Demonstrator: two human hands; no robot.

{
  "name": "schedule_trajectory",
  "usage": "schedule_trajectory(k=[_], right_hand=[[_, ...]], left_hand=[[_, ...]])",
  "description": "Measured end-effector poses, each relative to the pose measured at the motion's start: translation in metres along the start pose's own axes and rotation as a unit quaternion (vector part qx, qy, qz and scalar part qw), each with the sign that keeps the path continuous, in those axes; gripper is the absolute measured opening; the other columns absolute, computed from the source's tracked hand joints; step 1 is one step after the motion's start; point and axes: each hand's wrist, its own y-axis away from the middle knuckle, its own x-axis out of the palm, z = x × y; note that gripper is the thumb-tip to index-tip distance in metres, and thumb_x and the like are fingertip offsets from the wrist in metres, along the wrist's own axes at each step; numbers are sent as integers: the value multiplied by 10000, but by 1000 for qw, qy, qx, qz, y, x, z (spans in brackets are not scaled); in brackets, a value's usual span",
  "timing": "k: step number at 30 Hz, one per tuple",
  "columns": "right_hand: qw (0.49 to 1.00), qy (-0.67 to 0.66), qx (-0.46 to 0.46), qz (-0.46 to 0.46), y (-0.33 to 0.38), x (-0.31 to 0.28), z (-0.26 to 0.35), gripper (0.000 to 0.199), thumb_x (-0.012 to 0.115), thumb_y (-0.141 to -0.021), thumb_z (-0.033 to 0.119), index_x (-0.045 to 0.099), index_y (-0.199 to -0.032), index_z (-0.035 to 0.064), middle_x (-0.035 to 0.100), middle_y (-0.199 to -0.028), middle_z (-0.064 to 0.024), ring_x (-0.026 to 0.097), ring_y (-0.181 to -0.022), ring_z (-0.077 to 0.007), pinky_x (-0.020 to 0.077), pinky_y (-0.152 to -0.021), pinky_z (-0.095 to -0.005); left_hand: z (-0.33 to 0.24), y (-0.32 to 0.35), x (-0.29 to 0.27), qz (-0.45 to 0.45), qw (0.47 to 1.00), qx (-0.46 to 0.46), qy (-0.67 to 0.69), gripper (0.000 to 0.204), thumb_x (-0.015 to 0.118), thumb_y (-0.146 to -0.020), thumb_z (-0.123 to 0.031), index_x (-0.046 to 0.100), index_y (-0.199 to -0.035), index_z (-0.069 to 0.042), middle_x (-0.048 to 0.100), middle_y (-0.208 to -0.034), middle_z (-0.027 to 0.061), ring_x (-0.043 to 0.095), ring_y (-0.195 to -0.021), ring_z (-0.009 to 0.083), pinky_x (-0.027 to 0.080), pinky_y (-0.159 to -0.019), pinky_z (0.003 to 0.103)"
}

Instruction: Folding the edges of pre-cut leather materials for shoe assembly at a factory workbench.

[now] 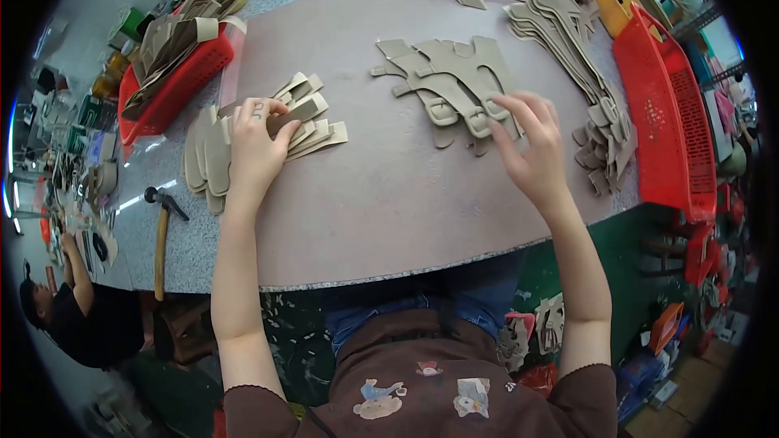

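The left hand, left of centre in the frame, lies flat with its fingers spread and pressed down on a fanned stack of tan strip-shaped cut pieces; the fingertips bear on the top strip rather than pinching it, so nothing is lifted. The right hand, right of centre, has its fingers curled and slightly parted, the tips touching the near edge of a loose pile of tan shaped cut pieces in the upper middle; whether a piece is nipped between finger and thumb cannot be told.

Both piles look like thin, flat leather or board blanks: light, bendable, probably a little limp at the narrow arms. They seem likely to slide over one another easily, so a flat press holds a stack steady, and an edge or a wider body part is the better place to pick one up than a thin tab.

Under them lies a mauve work mat on a speckled table. At far left a hammer rests near the table edge; a red basket of similar pieces sits upper left, another red basket at right, with more tan blanks stacked beside it.
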Motion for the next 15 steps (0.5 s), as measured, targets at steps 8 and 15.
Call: schedule_trajectory(k=[8, 15], right_hand=[[971, 79, 168, 150, -57, 25, -37, 413, 725, -877, 169, 669, -1279, 94, 660, -1003, -88, 611, -901, -253, 496, -823, -358], [989, 63, 67, 116, -38, 22, -66, 329, 712, -870, 96, 727, -1191, 24, 660, -901, -66, 564, -656, -167, 482, -625, -290]], left_hand=[[-55, 21, -24, 29, 986, -11, 163, 252, 748, -894, -97, 713, -1139, -48, 700, -897, 27, 584, -799, 170, 510, -757, 296], [-72, 44, -33, 130, 857, -120, 484, 197, 717, -912, -67, 732, -1102, -15, 673, -716, 1, 530, -562, 85, 423, -545, 192]])
